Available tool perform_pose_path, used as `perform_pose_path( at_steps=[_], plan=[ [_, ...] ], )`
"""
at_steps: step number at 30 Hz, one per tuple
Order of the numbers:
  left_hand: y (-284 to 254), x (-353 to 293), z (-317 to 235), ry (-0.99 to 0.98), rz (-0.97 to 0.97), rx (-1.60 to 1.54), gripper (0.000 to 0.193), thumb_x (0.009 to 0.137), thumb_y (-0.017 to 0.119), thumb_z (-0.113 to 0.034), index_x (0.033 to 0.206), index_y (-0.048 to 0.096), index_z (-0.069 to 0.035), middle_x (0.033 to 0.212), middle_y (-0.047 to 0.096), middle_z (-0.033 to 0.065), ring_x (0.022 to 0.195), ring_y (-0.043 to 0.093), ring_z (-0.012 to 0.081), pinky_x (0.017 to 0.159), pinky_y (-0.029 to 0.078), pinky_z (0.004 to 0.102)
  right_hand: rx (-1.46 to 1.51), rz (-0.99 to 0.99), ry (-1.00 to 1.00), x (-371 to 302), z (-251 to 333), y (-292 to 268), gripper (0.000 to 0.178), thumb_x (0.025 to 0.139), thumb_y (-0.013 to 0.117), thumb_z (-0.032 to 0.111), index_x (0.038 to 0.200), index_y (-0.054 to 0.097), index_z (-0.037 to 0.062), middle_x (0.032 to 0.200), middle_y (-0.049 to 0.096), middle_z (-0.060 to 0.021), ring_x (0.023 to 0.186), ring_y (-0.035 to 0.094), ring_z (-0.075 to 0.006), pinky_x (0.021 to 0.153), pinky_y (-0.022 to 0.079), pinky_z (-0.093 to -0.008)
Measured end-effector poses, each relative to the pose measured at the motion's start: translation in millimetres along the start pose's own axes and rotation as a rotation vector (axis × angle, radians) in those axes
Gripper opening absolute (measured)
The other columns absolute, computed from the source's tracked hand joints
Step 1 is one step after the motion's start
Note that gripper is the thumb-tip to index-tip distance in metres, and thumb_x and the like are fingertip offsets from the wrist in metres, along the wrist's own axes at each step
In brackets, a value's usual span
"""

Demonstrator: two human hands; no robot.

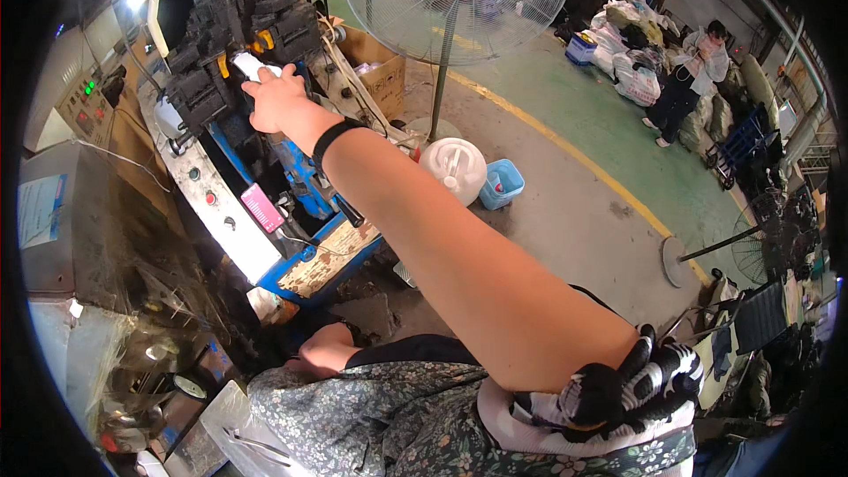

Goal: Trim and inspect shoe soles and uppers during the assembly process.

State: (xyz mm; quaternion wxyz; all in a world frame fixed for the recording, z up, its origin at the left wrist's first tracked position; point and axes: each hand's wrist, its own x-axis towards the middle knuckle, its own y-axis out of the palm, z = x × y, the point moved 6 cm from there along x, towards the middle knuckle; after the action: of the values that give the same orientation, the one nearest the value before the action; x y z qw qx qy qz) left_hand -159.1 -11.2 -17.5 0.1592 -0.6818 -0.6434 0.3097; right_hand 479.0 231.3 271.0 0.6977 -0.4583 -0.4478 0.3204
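My right arm, with a black band at the wrist, stretches from the lower right across to a machine. At its end my right hand [279, 99] is open, fingers spread, over the near end of a smooth white piece [251, 64]. The piece sits among the machine's black clamping parts [201, 93]. Whether my fingertips press on it cannot be made out. Two yellow-orange parts [264, 40] flank the piece. My left hand does not show; a patch of bare skin below my floral apron [353, 411] looks like part of a leg.
Buttons line the machine's white side panel [225, 221], beside a pink plate [261, 208]. Right of the machine stand a large fan [442, 79], a cardboard box [386, 88], a white jug [453, 168] and a blue basin [502, 185]. A person [685, 79] stands near piled sacks.
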Motion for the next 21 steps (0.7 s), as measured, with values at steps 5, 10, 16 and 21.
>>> perform_pose_path(
  at_steps=[5, 10, 16, 21],
  plan=[
    [14.4, 18.0, -51.5, 0.02, 0.037, 0.047, 0.048, 0.092, 0.054, -0.016, 0.137, 0.045, -0.001, 0.139, 0.047, 0.0178, 0.124, 0.049, 0.0258, 0.105, 0.039, 0.0432, -0.008, 0.042, 0.056, 7.4, 2.1, -7.3, 0.061, 0.081, 0.06, 0.037, 0.14, 0.048, 0.0267, 0.144, 0.042, -0.0077, 0.126, 0.036, -0.0469, 0.101, 0.04, -0.0499],
    [10.0, 32.7, -57.2, 0.063, 0.075, 0.065, 0.052, 0.09, 0.055, -0.011, 0.139, 0.042, -0.001, 0.142, 0.043, 0.0163, 0.128, 0.044, 0.0248, 0.107, 0.035, 0.0404, -0.088, -0.045, 0.026, 12.6, 4.6, -15.9, 0.063, 0.084, 0.055, 0.039, 0.144, 0.042, 0.0227, 0.147, 0.037, -0.0125, 0.131, 0.031, -0.0515, 0.105, 0.032, -0.058],
    [-52.7, 2.2, -21.4, 0.022, 0.038, 0.017, 0.058, 0.087, 0.056, -0.005, 0.142, 0.037, -0.002, 0.147, 0.038, 0.0146, 0.133, 0.039, 0.0236, 0.11, 0.031, 0.0369, 0.09, -0.499, -0.706, -97.9, 113.8, 9.1, 0.03, 0.079, 0.062, 0.014, 0.108, 0.063, 0.0073, 0.123, 0.056, -0.0129, 0.115, 0.049, -0.031, 0.092, 0.04, -0.0481],
    [-142.3, -56.2, 27.0, -0.061, -0.011, -0.024, 0.064, 0.085, 0.057, 0.0, 0.145, 0.034, -0.003, 0.15, 0.034, 0.0132, 0.138, 0.034, 0.0226, 0.113, 0.028, 0.0341, 0.803, 0.186, -0.778, -295.2, 218.6, 132.8, 0.025, 0.084, 0.065, 0.016, 0.108, 0.068, 0.0083, 0.123, 0.062, -0.0148, 0.11, 0.06, -0.0338, 0.094, 0.05, -0.042]
  ],
)
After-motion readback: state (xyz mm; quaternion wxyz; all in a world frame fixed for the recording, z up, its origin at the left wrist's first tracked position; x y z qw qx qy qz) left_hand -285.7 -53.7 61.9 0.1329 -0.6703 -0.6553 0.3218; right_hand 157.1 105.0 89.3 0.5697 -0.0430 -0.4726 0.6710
